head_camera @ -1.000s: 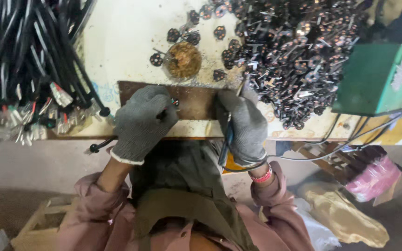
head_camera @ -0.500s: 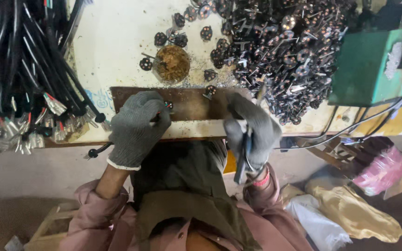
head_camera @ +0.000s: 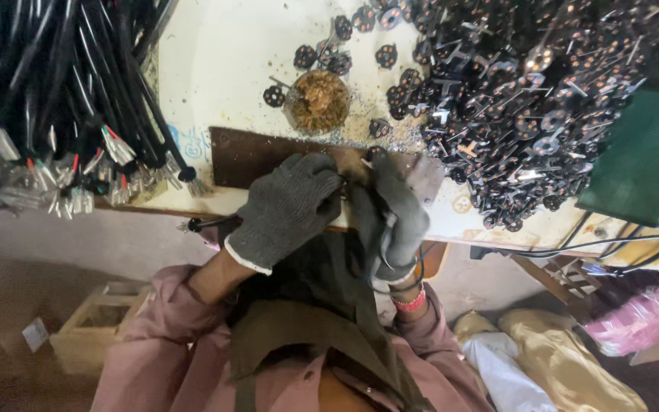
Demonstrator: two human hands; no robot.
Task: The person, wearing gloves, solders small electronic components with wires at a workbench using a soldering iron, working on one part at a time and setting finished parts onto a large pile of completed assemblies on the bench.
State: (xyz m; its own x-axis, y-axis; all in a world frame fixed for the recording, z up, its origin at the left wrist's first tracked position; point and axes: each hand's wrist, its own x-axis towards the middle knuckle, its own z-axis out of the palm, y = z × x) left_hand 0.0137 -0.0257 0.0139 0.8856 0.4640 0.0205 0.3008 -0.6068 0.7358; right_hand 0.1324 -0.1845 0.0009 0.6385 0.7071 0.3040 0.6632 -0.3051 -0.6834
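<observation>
Fingers of gloved left hand (head_camera: 287, 206) and right hand (head_camera: 394, 210) curled, grip unclear, brown board (head_camera: 249, 156) lying crosswise beneath.

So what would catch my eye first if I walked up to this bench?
Probably the huge heap of small dark metal discs spilling across the table's right side, and the thick bundle of black cables with stripped coloured ends on the left. Between them, two grey-gloved hands, left hand and right hand, meet over a brown board at the table's near edge.
</observation>
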